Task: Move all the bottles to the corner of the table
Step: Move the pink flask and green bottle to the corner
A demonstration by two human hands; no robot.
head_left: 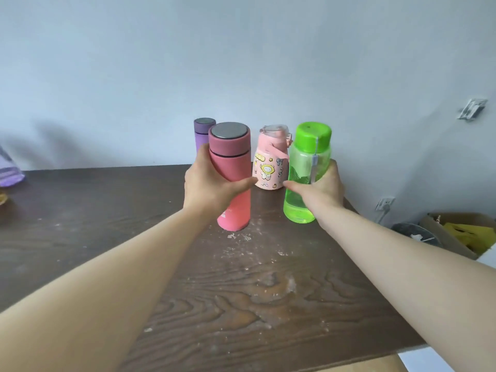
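No legible txt; tiny blurred print on pink flask (233,183).

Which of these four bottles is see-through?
The green plastic bottle, gripped by the right hand. The red flask in the left hand, the purple flask and the pink cartoon bottle have opaque bodies.

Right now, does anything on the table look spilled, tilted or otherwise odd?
Yes. The red flask, gripped by the left hand, leans instead of standing straight. The dark table has whitish powdery stains and a worn pale patch in front of the bottles. No liquid spill is visible.
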